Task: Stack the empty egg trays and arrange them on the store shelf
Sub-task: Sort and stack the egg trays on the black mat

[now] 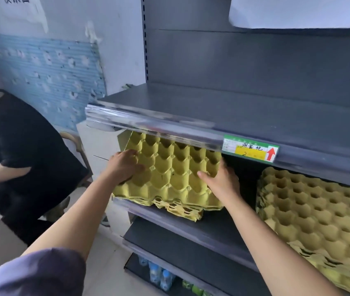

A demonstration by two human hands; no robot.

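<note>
A yellow egg tray (169, 171) lies tilted on top of a short stack of egg trays (182, 209) at the left end of the middle shelf (219, 229). My left hand (125, 165) grips the top tray's left edge, fingers in its cups. My right hand (221, 178) holds its right edge, thumb on top. The tray's far end goes under the upper shelf (212, 116). A second, taller stack of egg trays (315, 216) sits on the same shelf to the right.
A person in a black shirt (18, 154) sits at the left, close to the shelf end. A price label (251, 148) with a red arrow hangs on the upper shelf's rail. Water bottles (159, 274) stand on the bottom shelf.
</note>
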